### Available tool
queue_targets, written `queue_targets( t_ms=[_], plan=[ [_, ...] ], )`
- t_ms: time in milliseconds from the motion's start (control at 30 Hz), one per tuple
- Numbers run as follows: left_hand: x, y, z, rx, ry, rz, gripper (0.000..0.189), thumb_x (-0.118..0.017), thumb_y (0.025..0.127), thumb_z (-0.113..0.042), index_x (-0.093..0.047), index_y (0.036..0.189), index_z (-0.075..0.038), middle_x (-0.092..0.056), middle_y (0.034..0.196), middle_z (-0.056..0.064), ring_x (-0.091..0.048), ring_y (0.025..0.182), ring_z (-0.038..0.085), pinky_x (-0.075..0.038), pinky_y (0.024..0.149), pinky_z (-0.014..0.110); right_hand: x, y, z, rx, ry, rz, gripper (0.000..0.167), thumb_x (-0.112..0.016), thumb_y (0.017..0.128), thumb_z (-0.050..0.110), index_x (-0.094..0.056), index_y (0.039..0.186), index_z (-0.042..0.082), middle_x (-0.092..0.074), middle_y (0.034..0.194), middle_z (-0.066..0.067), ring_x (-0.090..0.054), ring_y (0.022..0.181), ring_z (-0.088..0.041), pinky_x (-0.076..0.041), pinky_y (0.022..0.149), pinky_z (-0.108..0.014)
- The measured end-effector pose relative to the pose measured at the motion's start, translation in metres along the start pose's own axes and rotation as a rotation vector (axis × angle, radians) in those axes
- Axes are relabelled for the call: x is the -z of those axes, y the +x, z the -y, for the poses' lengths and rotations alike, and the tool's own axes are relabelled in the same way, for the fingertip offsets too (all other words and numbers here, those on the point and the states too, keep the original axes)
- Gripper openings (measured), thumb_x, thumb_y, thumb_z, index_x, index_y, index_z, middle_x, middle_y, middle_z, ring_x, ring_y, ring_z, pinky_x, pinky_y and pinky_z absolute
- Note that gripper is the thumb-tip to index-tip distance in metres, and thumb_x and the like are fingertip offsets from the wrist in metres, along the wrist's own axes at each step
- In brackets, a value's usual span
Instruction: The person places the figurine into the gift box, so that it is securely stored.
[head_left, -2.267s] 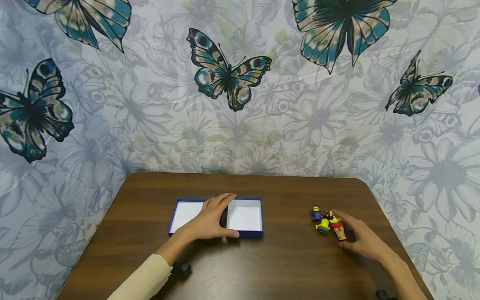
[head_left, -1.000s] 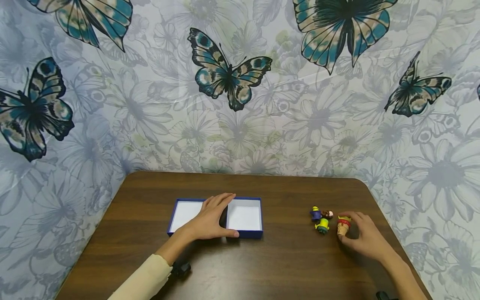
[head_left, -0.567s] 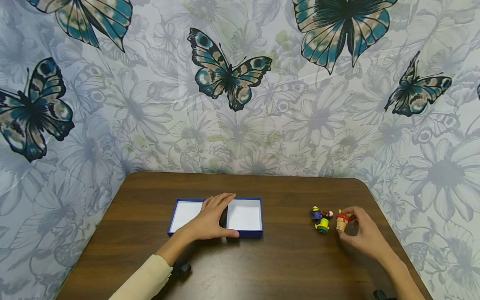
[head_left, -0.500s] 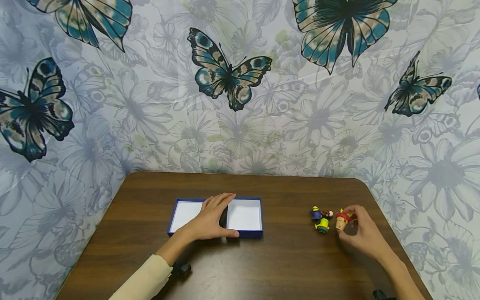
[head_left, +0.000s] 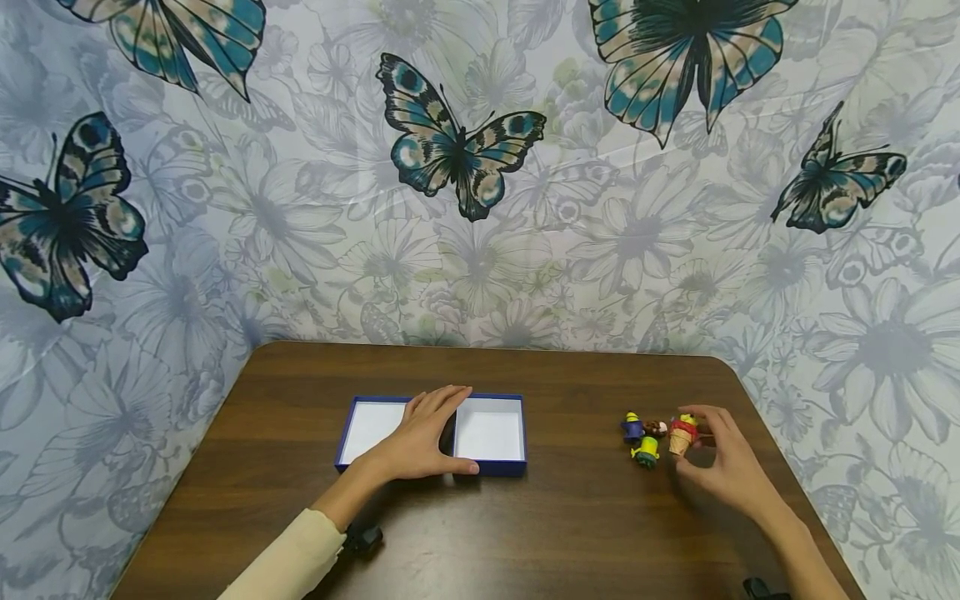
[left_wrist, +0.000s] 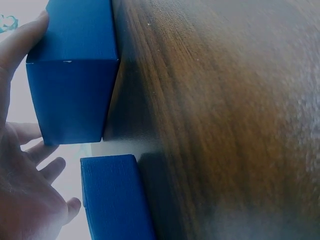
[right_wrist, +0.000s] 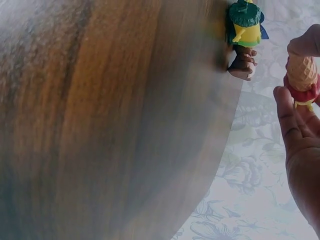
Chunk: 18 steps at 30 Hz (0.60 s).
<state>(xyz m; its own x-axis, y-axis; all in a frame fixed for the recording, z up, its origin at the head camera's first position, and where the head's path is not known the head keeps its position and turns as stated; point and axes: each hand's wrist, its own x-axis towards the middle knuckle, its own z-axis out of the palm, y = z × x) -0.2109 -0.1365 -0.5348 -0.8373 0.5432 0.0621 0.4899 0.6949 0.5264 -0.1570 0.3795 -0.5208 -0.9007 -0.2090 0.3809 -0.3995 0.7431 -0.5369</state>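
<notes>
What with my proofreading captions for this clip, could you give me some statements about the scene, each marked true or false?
1. The right grip holds the cone toy. True.
2. Both boxes are red outside. False: they are blue outside.
3. Three other toys are on the table. True.
4. The left grip touches the other toys. False: it touches one of the boxes.
5. The backdrop shows butterflies. True.

no text, label, brand, number or sign can be read: none on the two shallow blue boxes with white insides point(head_left: 489, 469), the small tan, red and yellow cone-shaped figurine point(head_left: 681, 438), the small yellow-and-green figurine point(head_left: 646, 451), the brown wood-grain table point(head_left: 562, 533) or the pale floral backdrop with teal butterflies point(head_left: 300, 275).
</notes>
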Motion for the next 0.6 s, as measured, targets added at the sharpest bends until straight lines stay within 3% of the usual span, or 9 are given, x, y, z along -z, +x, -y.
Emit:
queue_targets(
  t_ms=[267,467,600],
  plan=[
    [-0.0006,0.0003,0.0003,0.004,-0.002,0.003,0.122,-0.080,0.080,-0.078,-0.020,0.174,-0.028,-0.028,0.178,0.002,-0.028,0.166,0.029,-0.011,0.130,0.074,-0.0015,0.0025,0.0032,0.027,0.005,-0.029,0.078,-0.094,0.075,-0.002,-0.060,0.145,0.004,-0.058,0.133,-0.015,-0.056,0.112,0.009,-0.049,0.090,-0.004],
    [-0.0010,0.0009,0.0013,0.004,0.003,0.001,0.123,-0.079,0.080,-0.079,-0.019,0.174,-0.028,-0.028,0.178,0.004,-0.030,0.165,0.029,-0.011,0.129,0.075,-0.0040,0.0034,0.0049,0.007,-0.072,-0.065,0.076,-0.098,0.072,0.006,-0.061,0.139,0.001,-0.066,0.117,-0.009,-0.048,0.104,0.003,-0.045,0.082,-0.018],
    [-0.0015,0.0006,0.0021,0.006,0.007,0.001,0.123,-0.080,0.079,-0.079,-0.020,0.174,-0.028,-0.028,0.178,0.003,-0.030,0.165,0.028,-0.012,0.128,0.075,-0.0054,0.0022,0.0039,-0.018,-0.041,-0.050,0.075,-0.096,0.072,0.002,-0.058,0.137,-0.001,-0.066,0.117,-0.010,-0.053,0.099,0.001,-0.047,0.084,-0.012]
  ],
)
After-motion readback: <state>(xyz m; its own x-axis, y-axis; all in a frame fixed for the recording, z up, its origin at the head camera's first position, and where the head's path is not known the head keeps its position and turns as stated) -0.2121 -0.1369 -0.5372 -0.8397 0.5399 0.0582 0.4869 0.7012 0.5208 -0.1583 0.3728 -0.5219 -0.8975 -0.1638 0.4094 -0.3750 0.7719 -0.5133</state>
